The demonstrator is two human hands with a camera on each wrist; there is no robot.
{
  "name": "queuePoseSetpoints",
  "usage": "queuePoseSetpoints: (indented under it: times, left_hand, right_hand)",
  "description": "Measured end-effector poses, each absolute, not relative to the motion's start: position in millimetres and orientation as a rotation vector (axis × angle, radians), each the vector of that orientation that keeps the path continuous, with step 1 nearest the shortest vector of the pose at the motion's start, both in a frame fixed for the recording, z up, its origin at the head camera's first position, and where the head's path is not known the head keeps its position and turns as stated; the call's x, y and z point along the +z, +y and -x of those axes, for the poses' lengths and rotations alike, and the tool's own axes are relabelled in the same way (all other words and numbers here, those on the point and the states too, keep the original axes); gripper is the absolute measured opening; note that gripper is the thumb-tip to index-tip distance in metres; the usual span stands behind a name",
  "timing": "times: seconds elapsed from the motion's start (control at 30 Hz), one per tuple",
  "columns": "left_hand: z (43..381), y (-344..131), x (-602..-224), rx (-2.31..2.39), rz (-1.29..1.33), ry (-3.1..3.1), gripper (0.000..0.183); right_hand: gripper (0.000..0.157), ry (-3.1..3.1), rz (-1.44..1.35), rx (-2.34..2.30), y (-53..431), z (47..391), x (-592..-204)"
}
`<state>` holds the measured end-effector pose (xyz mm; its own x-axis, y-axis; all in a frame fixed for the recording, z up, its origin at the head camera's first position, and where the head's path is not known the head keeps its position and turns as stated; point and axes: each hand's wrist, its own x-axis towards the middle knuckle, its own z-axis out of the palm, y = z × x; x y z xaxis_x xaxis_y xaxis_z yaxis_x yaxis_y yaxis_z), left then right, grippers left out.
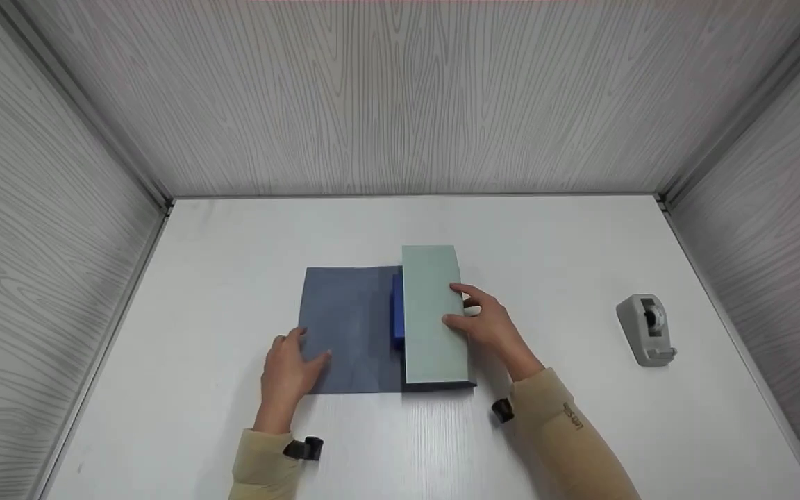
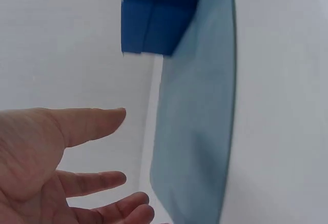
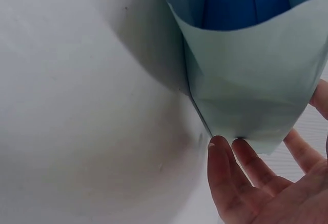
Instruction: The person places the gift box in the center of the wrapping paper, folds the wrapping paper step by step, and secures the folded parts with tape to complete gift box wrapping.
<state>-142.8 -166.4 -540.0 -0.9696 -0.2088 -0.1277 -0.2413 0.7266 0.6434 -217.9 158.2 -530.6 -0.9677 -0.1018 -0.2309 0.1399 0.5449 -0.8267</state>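
A sheet of paper [image 1: 348,330], dark blue-grey on its upper face, lies on the table. Its right part folds over a blue box [image 1: 398,312] as a pale green flap [image 1: 431,312]. My right hand [image 1: 487,323] holds this folded part, with thumb and a finger on top and other fingers at its right side. In the right wrist view the blue box [image 3: 246,3] shows inside the curved paper [image 3: 251,80]. My left hand [image 1: 287,368] is at the sheet's lower left edge, fingers spread and thumb over the paper. The left wrist view shows nothing held in it.
A grey tape dispenser [image 1: 646,330] stands on the right of the white table [image 1: 546,243]. Wood-grained panels [image 1: 400,97] rise behind the table and along both sides. Each sleeve has a dark strap or device [image 1: 304,448] near the wrist.
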Motion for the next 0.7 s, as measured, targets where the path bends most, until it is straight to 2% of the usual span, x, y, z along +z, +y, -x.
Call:
queuePoseSetpoints:
  times: [0.3,0.7]
  left_hand:
    - [132,-201,-548,0.921,0.514,2.82,0.064]
    - [139,-202,-550,0.871,0.513,2.76,0.052]
  right_hand:
    - [0.065,2.526,-0.058,-1.386,156,216,-529]
    - [0.066,2.533,-0.067,-1.368,156,217,-526]
